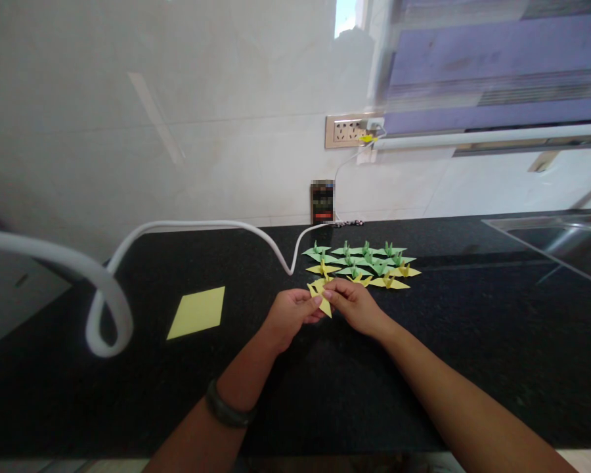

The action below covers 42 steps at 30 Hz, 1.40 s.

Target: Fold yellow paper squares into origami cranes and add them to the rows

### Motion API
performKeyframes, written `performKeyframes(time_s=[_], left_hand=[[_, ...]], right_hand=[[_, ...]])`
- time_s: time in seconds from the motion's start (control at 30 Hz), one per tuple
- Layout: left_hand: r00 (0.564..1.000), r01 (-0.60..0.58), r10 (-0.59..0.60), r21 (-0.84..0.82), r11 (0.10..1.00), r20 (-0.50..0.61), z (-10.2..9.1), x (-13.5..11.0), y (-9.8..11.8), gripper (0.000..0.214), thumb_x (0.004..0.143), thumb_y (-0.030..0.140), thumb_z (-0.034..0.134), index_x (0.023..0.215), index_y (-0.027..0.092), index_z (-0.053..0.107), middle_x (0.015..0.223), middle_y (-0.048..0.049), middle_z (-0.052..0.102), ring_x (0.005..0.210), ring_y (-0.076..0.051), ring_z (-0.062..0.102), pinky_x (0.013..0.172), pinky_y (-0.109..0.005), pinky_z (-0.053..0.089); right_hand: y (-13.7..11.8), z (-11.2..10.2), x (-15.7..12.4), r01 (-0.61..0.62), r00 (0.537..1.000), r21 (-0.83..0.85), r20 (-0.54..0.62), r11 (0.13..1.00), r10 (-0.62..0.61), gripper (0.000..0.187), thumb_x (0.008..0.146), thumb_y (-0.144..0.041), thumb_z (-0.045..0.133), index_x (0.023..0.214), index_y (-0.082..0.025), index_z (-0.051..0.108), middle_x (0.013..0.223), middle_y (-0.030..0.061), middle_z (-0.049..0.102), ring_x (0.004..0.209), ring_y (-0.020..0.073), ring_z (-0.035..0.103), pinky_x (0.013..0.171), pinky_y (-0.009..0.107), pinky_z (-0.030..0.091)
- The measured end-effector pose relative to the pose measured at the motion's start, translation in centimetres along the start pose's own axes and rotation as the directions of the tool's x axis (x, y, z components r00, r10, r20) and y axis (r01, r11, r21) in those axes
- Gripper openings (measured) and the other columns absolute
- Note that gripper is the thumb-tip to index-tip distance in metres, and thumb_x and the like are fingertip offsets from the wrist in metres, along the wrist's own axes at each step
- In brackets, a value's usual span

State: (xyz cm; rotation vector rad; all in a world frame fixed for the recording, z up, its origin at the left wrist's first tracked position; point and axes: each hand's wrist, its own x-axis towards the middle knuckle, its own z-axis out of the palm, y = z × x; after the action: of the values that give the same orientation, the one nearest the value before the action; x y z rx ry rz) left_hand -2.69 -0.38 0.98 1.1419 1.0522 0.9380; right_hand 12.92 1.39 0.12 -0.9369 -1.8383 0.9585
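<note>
Both hands meet over the black countertop [473, 341]. My left hand [291, 314] and my right hand [355, 303] each pinch a folded yellow paper crane [321, 294] between thumb and fingers, fingers closed on it. Just beyond the hands lie several finished paper cranes [362, 264], green ones in the back rows and yellow ones nearer me. A flat yellow paper square [197, 311] rests on the counter to the left, apart from both hands.
A thick white hose [103, 289] loops across the counter's left side. A small dark device [322, 202] leans on the tiled wall, wired to a wall socket [347, 131]. A steel sink [556, 240] sits at the far right. A dark band circles my left wrist.
</note>
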Motion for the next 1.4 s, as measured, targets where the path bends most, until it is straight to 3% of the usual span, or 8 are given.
performKeyframes(time_s=[0.23,0.4,0.6,0.87,1.1,1.27,1.4], left_hand=[[0.998,-0.038,0.037,-0.008,0.999,-0.058,-0.13,0.07,-0.21,0.027,0.063,0.033,0.064,0.076,0.008,0.062,0.067,-0.0062,0.063,0.058,-0.010,0.057,0.058,-0.023,0.047],[0.996,-0.029,0.032,0.038,0.999,-0.089,0.20,0.00,0.01,0.024,0.061,0.028,0.065,0.074,0.008,0.061,0.062,-0.0058,0.063,0.055,-0.011,0.058,0.056,-0.023,0.047],[0.994,-0.048,0.057,0.097,0.994,-0.094,0.24,0.27,-0.41,0.019,0.063,0.026,0.063,0.072,0.009,0.061,0.060,-0.0049,0.063,0.053,-0.011,0.057,0.054,-0.024,0.047],[0.985,-0.120,0.144,0.229,0.966,-0.093,0.05,0.45,-0.70,0.016,0.068,0.025,0.057,0.072,0.011,0.061,0.056,-0.0028,0.061,0.050,-0.011,0.055,0.051,-0.023,0.046],[0.972,-0.199,0.228,0.330,0.923,-0.052,0.10,-0.16,-0.07,0.017,0.070,0.028,0.053,0.066,0.013,0.060,0.054,-0.0011,0.059,0.050,-0.012,0.054,0.051,-0.023,0.045],[0.972,-0.201,0.224,0.233,0.951,-0.074,0.27,0.02,-0.20,0.018,0.069,0.030,0.055,0.072,0.012,0.060,0.061,-0.0030,0.061,0.056,-0.013,0.056,0.055,-0.024,0.045],[0.981,-0.168,0.176,0.097,0.981,-0.084,0.27,0.36,-0.41,0.026,0.067,0.031,0.058,0.083,0.011,0.058,0.069,-0.0043,0.061,0.062,-0.013,0.057,0.059,-0.024,0.045]], right_hand=[[-0.38,-0.12,-0.14,0.012,0.998,0.052,0.068,0.999,-0.015,0.020,0.079,-0.031,0.048,0.087,-0.018,0.061,0.083,0.0037,0.058,0.074,0.0136,0.053,0.068,0.025,0.041],[-0.41,-0.15,-0.08,0.046,0.997,0.011,0.054,0.999,-0.047,0.020,0.080,-0.024,0.046,0.091,-0.020,0.062,0.084,0.0034,0.059,0.078,0.0144,0.053,0.073,0.028,0.041],[-0.43,0.03,-0.08,0.037,0.999,-0.037,0.039,0.999,-0.035,0.018,0.079,-0.023,0.046,0.083,-0.018,0.062,0.081,0.0035,0.059,0.074,0.0139,0.053,0.070,0.027,0.041],[0.13,0.16,-0.07,-0.075,0.996,0.036,0.060,0.996,0.073,0.017,0.076,-0.028,0.050,0.079,-0.016,0.062,0.079,0.0029,0.059,0.066,0.0119,0.053,0.059,0.024,0.042],[0.10,0.50,-0.27,-0.088,0.996,0.058,0.008,0.994,0.088,0.018,0.074,-0.030,0.052,0.070,-0.015,0.060,0.073,0.0025,0.059,0.063,0.0116,0.053,0.057,0.024,0.042],[0.11,0.63,-0.17,-0.137,0.990,0.208,-0.005,0.968,0.141,0.018,0.072,-0.034,0.055,0.074,-0.016,0.059,0.068,0.0015,0.060,0.059,0.0115,0.053,0.056,0.024,0.043],[0.12,0.60,-0.17,-0.104,0.985,0.199,-0.118,0.974,0.129,0.015,0.070,-0.032,0.057,0.071,-0.017,0.057,0.066,0.0008,0.058,0.058,0.0114,0.052,0.056,0.024,0.043]])
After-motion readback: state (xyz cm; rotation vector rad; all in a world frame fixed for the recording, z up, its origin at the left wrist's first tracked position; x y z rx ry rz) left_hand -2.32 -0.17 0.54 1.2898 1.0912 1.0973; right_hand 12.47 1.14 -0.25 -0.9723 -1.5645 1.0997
